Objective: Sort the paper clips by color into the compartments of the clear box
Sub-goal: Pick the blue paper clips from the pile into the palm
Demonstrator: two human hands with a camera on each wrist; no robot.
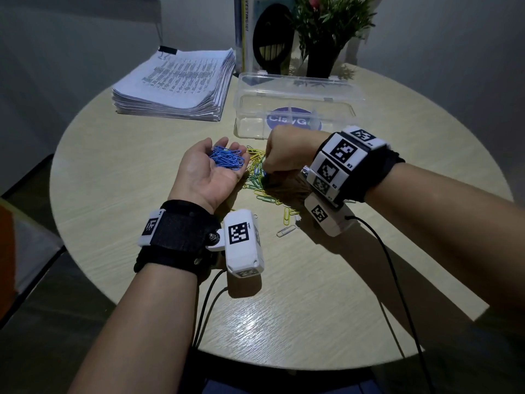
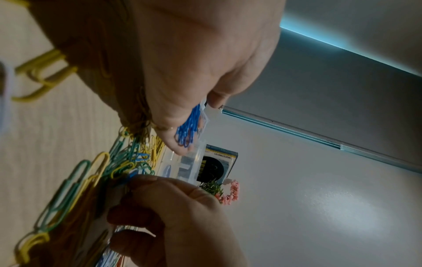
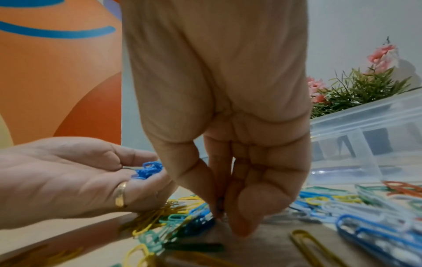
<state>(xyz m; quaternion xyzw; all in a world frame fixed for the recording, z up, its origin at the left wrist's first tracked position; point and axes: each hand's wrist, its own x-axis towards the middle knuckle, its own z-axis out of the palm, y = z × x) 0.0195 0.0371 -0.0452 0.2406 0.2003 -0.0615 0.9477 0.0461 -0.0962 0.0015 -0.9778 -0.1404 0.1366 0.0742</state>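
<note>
My left hand (image 1: 207, 169) lies palm up over the table and carries a heap of blue paper clips (image 1: 227, 159) on its relaxed fingers. The same blue clips (image 3: 148, 169) show in the right wrist view. To its right lies a mixed pile of yellow, green, blue and white clips (image 1: 261, 186). My right hand (image 1: 267, 174) points down into that pile, thumb and forefinger (image 3: 214, 204) pinched together on a blue clip. The clear box (image 1: 255, 129) stands open just behind the pile, and its compartments look bare.
A thick stack of printed paper (image 1: 176, 83) lies at the back left of the round wooden table (image 1: 113, 172). A dark plant pot (image 1: 324, 52), a black round object (image 1: 272, 41) and a book stand behind the box. Loose clips (image 1: 287, 223) lie nearer me.
</note>
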